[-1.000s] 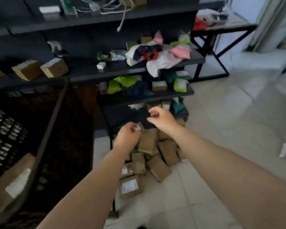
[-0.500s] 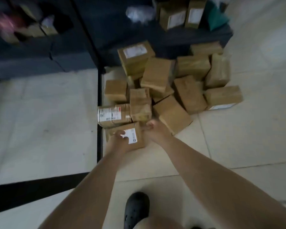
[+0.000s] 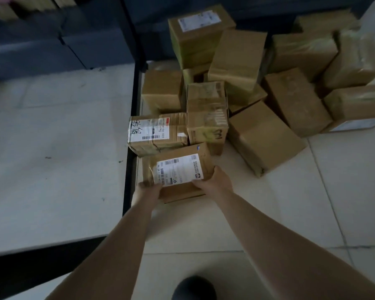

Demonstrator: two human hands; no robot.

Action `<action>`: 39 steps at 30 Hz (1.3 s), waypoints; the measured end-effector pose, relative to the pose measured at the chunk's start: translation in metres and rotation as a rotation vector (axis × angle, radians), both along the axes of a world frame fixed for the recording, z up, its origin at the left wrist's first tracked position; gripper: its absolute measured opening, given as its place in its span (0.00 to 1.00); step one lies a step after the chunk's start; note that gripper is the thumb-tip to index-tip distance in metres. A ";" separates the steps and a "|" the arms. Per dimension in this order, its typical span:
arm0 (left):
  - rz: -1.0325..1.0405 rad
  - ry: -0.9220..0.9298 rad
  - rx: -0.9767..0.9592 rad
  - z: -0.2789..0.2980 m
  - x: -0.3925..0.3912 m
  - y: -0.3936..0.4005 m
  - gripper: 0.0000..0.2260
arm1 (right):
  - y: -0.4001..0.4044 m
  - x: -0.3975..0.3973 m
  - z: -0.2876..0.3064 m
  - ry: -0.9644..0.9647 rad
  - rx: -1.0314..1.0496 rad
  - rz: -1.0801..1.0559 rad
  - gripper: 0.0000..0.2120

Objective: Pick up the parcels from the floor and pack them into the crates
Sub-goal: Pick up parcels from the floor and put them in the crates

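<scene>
Both hands, left hand (image 3: 148,188) and right hand (image 3: 212,181), clamped the labelled parcel (image 3: 177,172) at mid-frame; its glossy tape risked slipping.

Floor: pale square tiles (image 3: 344,191) with thin grout lines | Light: dim and bluish | Furniture: a black metal frame bar (image 3: 129,169) ran along the floor at left, a dark upright post (image 3: 132,29) rose behind it | Shelving: dark low shelf (image 3: 41,50), blurred, upper left

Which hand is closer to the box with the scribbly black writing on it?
Left. The left hand sits just below the handwritten box; the right hand is farther right, across the held parcel.
</scene>
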State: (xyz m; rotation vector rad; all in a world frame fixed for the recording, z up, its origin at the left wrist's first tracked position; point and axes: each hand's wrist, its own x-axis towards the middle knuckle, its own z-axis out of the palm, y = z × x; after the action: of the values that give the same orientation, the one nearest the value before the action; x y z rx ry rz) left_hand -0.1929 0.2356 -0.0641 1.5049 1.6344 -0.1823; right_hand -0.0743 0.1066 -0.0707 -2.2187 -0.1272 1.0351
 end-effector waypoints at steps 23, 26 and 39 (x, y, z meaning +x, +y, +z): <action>-0.129 -0.570 0.436 0.926 0.106 -0.072 0.26 | -0.069 0.098 0.909 -0.595 0.534 -0.201 0.30; -0.083 -0.670 0.514 0.985 0.062 -0.040 0.25 | -0.031 0.077 0.972 -0.673 0.655 -0.083 0.30; 0.220 -0.411 0.470 0.991 -0.158 0.041 0.18 | 0.099 -0.061 0.993 -0.557 0.417 0.690 0.34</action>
State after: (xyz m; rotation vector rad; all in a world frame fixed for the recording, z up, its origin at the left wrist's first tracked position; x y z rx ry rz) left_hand -0.3504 0.2765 0.9267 1.5525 1.5457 0.6325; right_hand -0.1356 0.2056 0.9219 -2.0299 -1.2995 0.5898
